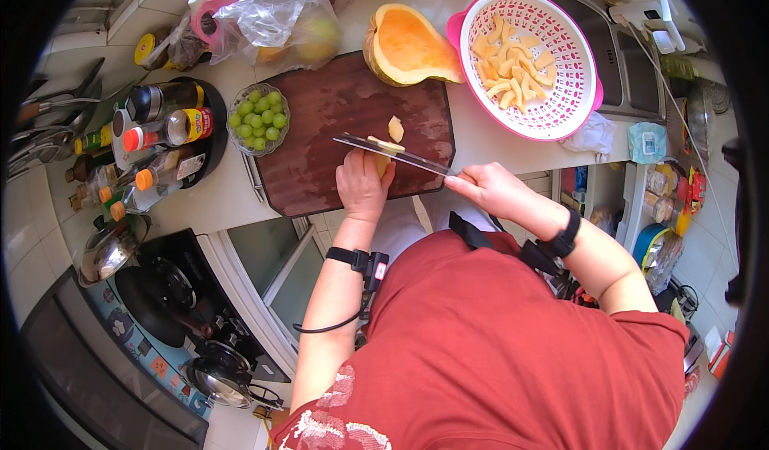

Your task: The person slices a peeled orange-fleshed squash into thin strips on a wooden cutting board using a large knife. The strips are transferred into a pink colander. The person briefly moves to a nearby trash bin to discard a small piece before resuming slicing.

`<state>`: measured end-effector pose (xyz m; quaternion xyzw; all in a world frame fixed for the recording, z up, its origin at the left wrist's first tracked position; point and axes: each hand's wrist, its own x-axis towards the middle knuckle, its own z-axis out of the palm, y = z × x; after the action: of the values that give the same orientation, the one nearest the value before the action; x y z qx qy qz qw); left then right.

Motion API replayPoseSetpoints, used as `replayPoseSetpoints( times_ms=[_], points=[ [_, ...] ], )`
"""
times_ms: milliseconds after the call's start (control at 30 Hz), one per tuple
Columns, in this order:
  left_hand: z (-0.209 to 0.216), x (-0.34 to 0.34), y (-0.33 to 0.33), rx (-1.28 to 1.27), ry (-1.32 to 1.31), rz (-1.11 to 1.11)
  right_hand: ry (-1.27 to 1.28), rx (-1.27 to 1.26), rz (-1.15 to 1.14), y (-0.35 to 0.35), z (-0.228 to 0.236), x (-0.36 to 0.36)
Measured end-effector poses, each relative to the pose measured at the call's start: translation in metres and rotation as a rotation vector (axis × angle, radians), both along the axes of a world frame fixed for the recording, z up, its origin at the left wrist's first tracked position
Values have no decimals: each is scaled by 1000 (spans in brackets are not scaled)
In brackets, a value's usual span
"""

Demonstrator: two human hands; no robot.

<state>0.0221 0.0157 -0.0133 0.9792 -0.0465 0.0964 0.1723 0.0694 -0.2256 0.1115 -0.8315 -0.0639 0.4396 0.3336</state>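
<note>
My right hand (485, 187) is closed round the handle of a kitchen knife (408, 158), whose blade points left across the board. Beneath and beside the blade, my left hand (363, 182) grips a pale yellow pumpkin piece (383, 161), partly hidden by fingers and knife. A cut pumpkin slice (396, 129) lies just beyond the blade on the dark brown cutting board (320, 145). At the board's far edge rests a hollowed pumpkin half (404, 41) with its orange inside showing. To its right, a white and pink colander (581, 73) holds several pumpkin slices (513, 65).
A glass bowl (255, 148) of green grapes (258, 117) stands at the board's left edge. Farther left is a black rack (215, 141) of bottles. Behind the board sits a clear plastic bag (276, 29) with fruit. The sink (613, 49) is at far right, the stove (180, 290) at lower left.
</note>
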Motion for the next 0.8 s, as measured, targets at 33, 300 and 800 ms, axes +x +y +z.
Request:
replayPoseSetpoints(
  times_ms=[33,300,800],
  points=[
    [1,-1,0,-8,15,-1,37,-22,-14,-2,6,-1],
    [-2,0,2,-11,-62,-19,58,-58,25,9,3,3],
    [-4,0,2,-83,-101,17,45,10,-25,1,-6,4]
  ],
)
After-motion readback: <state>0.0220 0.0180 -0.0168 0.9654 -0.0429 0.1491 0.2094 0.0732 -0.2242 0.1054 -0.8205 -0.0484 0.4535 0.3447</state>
